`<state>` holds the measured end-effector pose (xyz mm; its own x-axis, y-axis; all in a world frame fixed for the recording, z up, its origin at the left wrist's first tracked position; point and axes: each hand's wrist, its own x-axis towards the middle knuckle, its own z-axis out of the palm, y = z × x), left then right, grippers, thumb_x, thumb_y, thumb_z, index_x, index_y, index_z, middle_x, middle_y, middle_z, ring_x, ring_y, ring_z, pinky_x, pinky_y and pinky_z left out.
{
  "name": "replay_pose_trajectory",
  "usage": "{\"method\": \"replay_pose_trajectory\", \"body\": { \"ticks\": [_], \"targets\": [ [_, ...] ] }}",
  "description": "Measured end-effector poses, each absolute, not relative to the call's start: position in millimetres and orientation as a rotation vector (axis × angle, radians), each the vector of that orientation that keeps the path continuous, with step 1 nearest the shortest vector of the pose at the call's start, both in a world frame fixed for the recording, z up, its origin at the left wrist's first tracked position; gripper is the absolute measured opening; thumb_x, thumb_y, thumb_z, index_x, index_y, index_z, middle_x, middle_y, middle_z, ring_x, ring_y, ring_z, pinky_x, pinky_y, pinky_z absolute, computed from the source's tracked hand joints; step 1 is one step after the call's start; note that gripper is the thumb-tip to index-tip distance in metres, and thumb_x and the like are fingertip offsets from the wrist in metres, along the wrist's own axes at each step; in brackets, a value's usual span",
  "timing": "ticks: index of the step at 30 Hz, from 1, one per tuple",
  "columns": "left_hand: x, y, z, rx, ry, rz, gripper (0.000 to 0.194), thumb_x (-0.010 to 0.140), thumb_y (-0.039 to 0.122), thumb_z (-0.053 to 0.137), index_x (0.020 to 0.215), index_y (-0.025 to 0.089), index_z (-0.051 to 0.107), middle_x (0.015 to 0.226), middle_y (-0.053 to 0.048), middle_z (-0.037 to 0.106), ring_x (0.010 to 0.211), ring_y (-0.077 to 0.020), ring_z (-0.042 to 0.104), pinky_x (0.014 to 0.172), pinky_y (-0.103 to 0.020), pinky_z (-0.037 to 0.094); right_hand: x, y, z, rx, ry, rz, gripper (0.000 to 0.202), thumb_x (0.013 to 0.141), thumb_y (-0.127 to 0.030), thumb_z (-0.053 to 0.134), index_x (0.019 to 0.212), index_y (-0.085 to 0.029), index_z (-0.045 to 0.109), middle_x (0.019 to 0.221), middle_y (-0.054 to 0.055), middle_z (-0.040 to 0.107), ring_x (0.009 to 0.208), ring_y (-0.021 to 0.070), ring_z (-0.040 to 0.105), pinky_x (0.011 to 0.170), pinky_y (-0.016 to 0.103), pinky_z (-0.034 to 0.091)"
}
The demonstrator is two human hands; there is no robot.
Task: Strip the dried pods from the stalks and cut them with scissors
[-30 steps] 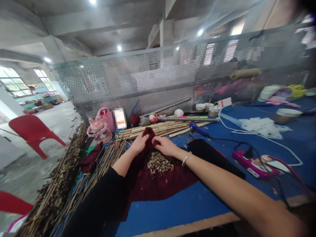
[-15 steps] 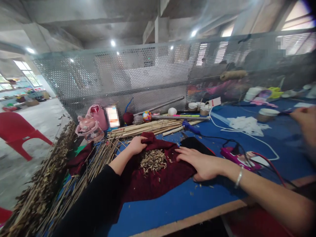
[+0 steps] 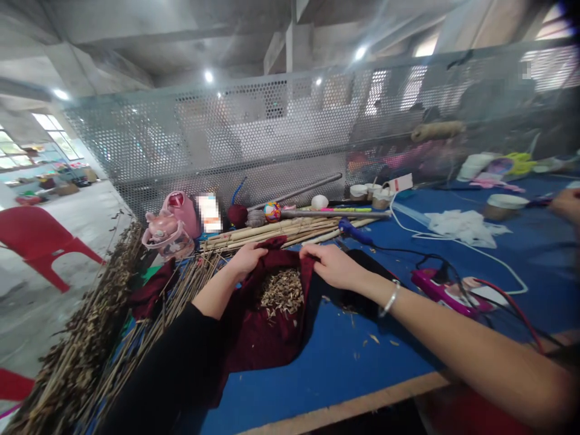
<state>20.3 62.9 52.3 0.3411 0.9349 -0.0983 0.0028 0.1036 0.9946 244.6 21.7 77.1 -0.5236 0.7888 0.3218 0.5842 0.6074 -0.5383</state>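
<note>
A dark red cloth [image 3: 263, 347] lies on the blue table with a heap of dry plant bits [image 3: 281, 293] on it. My left hand [image 3: 248, 258] pinches the cloth's far left edge. With its fingers closed, my right hand [image 3: 328, 263] grips the right edge and holds it raised beside the heap. Between the two hands the far edge stands up in a fold. A few loose bits are scattered on the table to the right of the cloth.
Bundles of dry stalks [image 3: 81, 320] lie along the left. Peeled sticks [image 3: 272, 232], a blue glue gun [image 3: 356, 231] and a magenta power strip [image 3: 446, 293] with cables are beyond and to the right. Another person's hand [image 3: 566, 204] shows at the right edge.
My right hand has moved left and up, from lying spread on the cloth to gripping its edge. The right side of the cloth is now lifted and folded inward.
</note>
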Motion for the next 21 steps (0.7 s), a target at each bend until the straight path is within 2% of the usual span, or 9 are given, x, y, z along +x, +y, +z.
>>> {"method": "replay_pose_trajectory", "body": {
  "ticks": [4, 7, 10, 11, 13, 16, 19, 21],
  "targets": [
    [25, 54, 61, 1.203, 0.966, 0.914, 0.043, 0.067, 0.010, 0.055, 0.109, 0.014, 0.062, 0.093, -0.006, 0.070, 0.085, -0.0208, 0.064, 0.082, -0.032, 0.047, 203, 44, 82, -0.915, -2.117, 0.565, 0.021, 0.068, -0.007, 0.047, 0.078, -0.018, 0.062, 0.072, 0.000, 0.064, 0.068, 0.0139, 0.054, 0.067, 0.024, 0.038],
    [27, 48, 59, 1.161, 0.941, 0.936, 0.033, 0.075, 0.028, 0.055, 0.103, 0.013, 0.064, 0.090, -0.008, 0.070, 0.087, -0.0231, 0.064, 0.083, -0.034, 0.047, 183, 60, 78, -0.892, -1.997, 0.651, 0.018, 0.065, -0.007, 0.049, 0.075, -0.017, 0.061, 0.071, 0.000, 0.063, 0.068, 0.0141, 0.054, 0.067, 0.026, 0.039],
    [26, 45, 56, 1.235, 0.856, 0.923, 0.040, 0.079, 0.044, 0.052, 0.099, 0.012, 0.065, 0.093, -0.010, 0.069, 0.094, -0.0241, 0.062, 0.090, -0.037, 0.043, 176, 69, 73, -0.890, -1.947, 0.738, 0.017, 0.064, -0.007, 0.048, 0.075, -0.015, 0.059, 0.071, 0.001, 0.061, 0.065, 0.0132, 0.055, 0.065, 0.026, 0.043],
    [26, 44, 55, 1.304, 0.863, 0.912, 0.038, 0.077, 0.042, 0.057, 0.098, 0.011, 0.065, 0.094, -0.010, 0.069, 0.095, -0.0241, 0.061, 0.092, -0.038, 0.042, 176, 69, 72, -0.880, -1.937, 0.776, 0.017, 0.064, -0.008, 0.047, 0.076, -0.015, 0.058, 0.071, 0.001, 0.061, 0.065, 0.0130, 0.055, 0.065, 0.026, 0.044],
    [27, 44, 55, 1.431, 0.929, 0.917, 0.033, 0.068, 0.028, 0.069, 0.096, 0.011, 0.065, 0.094, -0.009, 0.069, 0.095, -0.0238, 0.060, 0.094, -0.039, 0.040, 179, 65, 71, -0.858, -1.916, 0.838, 0.025, 0.064, -0.009, 0.049, 0.087, -0.016, 0.056, 0.084, 0.003, 0.061, 0.073, 0.0135, 0.058, 0.066, 0.025, 0.046],
    [31, 47, 59, 1.377, 1.040, 1.023, 0.029, 0.063, 0.010, 0.066, 0.092, 0.014, 0.066, 0.091, -0.006, 0.070, 0.087, -0.0213, 0.062, 0.088, -0.037, 0.044, 186, 47, 66, -0.940, -1.655, 0.818, 0.052, 0.065, -0.017, 0.056, 0.115, -0.020, 0.042, 0.117, 0.009, 0.049, 0.094, 0.0169, 0.055, 0.074, 0.028, 0.048],
    [37, 51, 68, 1.070, 1.112, 1.139, 0.017, 0.065, 0.007, 0.058, 0.078, 0.015, 0.066, 0.073, -0.004, 0.069, 0.067, -0.0185, 0.063, 0.076, -0.035, 0.049, 191, 21, 54, -1.152, -1.297, 0.821, 0.074, 0.065, -0.035, 0.066, 0.127, -0.023, 0.028, 0.131, 0.013, 0.036, 0.108, 0.0221, 0.047, 0.088, 0.037, 0.043],
    [42, 52, 75, 0.918, 1.124, 1.180, 0.010, 0.066, 0.008, 0.056, 0.071, 0.014, 0.064, 0.061, -0.004, 0.067, 0.056, -0.0178, 0.061, 0.069, -0.035, 0.050, 193, 3, 45, -1.251, -1.189, 0.987, 0.085, 0.063, -0.046, 0.068, 0.131, -0.024, 0.023, 0.135, 0.014, 0.032, 0.114, 0.0251, 0.045, 0.093, 0.041, 0.041]
  ]
}}
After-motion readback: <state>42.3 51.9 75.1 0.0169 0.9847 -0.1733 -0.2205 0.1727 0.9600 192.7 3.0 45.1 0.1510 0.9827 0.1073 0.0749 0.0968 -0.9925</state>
